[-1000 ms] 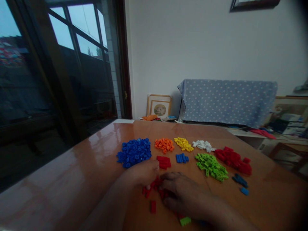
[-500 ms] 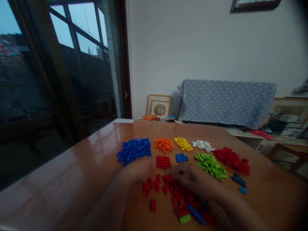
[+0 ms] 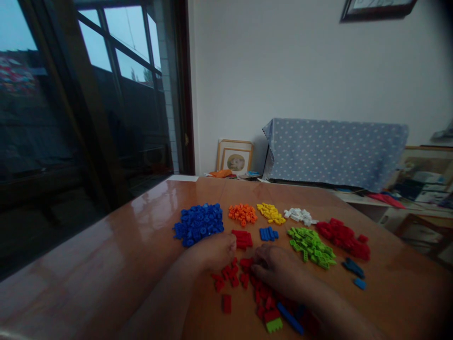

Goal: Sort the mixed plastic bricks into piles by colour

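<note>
My left hand (image 3: 220, 249), fingers curled, rests low beside a neat group of red bricks (image 3: 242, 239). Any piece inside it is hidden. Just below it lie small loose red bricks (image 3: 230, 274), with a single red brick (image 3: 227, 303) nearer to me. On the right, my right hand (image 3: 278, 269) bends its fingers down over a larger pile of red bricks (image 3: 264, 295) and covers part of it. Whatever its fingertips hold is out of sight. A long blue brick (image 3: 290, 318) and a lime-green brick (image 3: 274, 325) lie at the pile's near edge.
Across the wooden table (image 3: 155, 212) sit heaps of blue pieces (image 3: 198, 224), orange pieces (image 3: 242, 214), yellow pieces (image 3: 271, 213), white pieces (image 3: 300, 216), lime-green pieces (image 3: 311, 247) and red pieces (image 3: 343, 238). Several blue bricks (image 3: 268, 233) stand lined up; dark blue pieces (image 3: 353, 267) lie right.
My left hand has shifted right, up against the red group. Some small red bricks below it have moved. My right hand has moved slightly left and turned over the pile.
</note>
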Demonstrator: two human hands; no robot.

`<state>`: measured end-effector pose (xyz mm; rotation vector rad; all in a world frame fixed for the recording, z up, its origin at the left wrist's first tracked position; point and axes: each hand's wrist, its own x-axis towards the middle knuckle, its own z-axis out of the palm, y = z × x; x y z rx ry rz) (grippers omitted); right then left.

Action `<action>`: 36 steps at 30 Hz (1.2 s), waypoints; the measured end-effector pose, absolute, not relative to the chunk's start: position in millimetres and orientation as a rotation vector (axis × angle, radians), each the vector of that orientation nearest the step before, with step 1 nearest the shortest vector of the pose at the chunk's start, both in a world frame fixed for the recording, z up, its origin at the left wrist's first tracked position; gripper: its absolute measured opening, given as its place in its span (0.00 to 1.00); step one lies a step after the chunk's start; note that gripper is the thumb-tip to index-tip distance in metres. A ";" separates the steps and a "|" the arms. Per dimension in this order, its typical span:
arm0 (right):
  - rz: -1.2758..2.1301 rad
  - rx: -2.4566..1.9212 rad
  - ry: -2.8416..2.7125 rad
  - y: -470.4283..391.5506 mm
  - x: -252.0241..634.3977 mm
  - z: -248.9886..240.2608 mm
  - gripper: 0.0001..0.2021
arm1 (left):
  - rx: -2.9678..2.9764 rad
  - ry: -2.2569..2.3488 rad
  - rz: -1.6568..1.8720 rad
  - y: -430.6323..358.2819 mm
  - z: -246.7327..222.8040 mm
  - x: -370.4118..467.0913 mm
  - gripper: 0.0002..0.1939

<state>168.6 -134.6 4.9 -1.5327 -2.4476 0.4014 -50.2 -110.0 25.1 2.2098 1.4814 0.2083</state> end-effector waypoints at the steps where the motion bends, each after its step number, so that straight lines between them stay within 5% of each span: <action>1: 0.414 -1.530 -2.438 -133.3 168.9 4.1 0.07 | 2.223 1.480 0.225 -108.7 24.0 -51.2 0.06; 18: 0.458 -1.441 -2.226 -125.1 174.6 -2.2 0.07 | 1.984 1.074 0.583 -98.7 15.6 -42.9 0.10; 36: 0.568 -1.381 -2.085 -114.2 182.7 -5.9 0.10 | 2.335 1.581 0.852 -67.5 -9.3 -51.8 0.04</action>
